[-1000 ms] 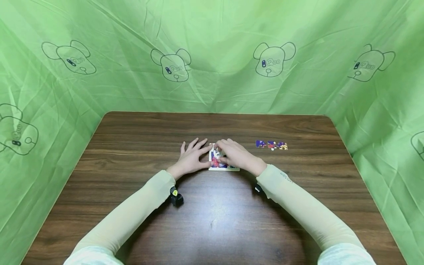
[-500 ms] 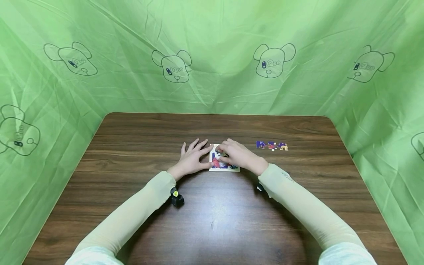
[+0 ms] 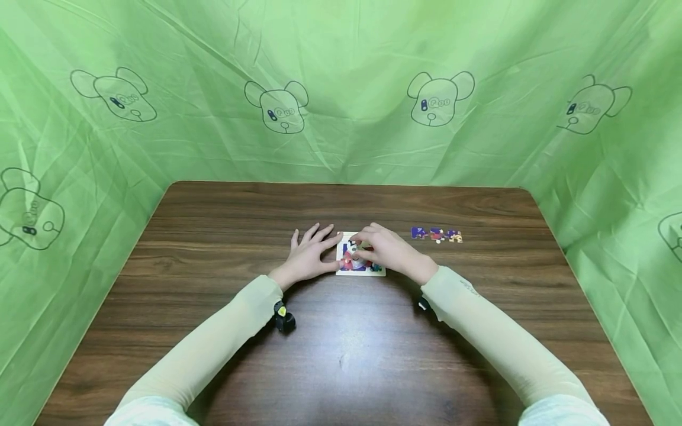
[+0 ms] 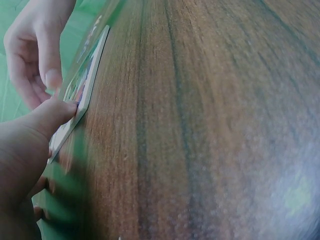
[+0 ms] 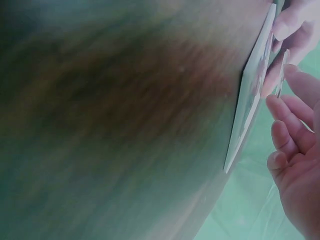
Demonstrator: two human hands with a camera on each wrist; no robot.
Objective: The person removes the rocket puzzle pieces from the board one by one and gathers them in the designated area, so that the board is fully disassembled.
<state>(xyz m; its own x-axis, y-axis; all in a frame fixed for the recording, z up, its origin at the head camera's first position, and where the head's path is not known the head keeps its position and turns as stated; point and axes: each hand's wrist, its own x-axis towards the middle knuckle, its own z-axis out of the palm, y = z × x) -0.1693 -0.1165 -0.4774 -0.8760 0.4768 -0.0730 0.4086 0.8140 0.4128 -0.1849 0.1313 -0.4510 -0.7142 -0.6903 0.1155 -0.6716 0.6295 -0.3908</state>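
Note:
A small jigsaw puzzle (image 3: 346, 273) in a white frame lies on the table. My left hand (image 3: 307, 257) is spread at its left side, with thumb and index fingertip on the frame; in the left wrist view the left thumb (image 4: 52, 114) presses the frame's edge. Over the puzzle's right part, my right hand (image 3: 391, 251) pinches a thin puzzle piece (image 5: 282, 75) between thumb and fingertips, held just above the surface. That piece shows edge-on in the right wrist view. The right hand hides the puzzle's upper right part in the head view.
Several loose puzzle pieces (image 3: 437, 235), purple, red and yellow, lie in a row to the right of the puzzle. The brown wooden table (image 3: 240, 213) is enclosed by a green curtain (image 3: 351, 142) at the back and sides.
My right hand has shifted slightly to the right across the puzzle, uncovering more of its picture. The left hand stays at the frame's left edge.

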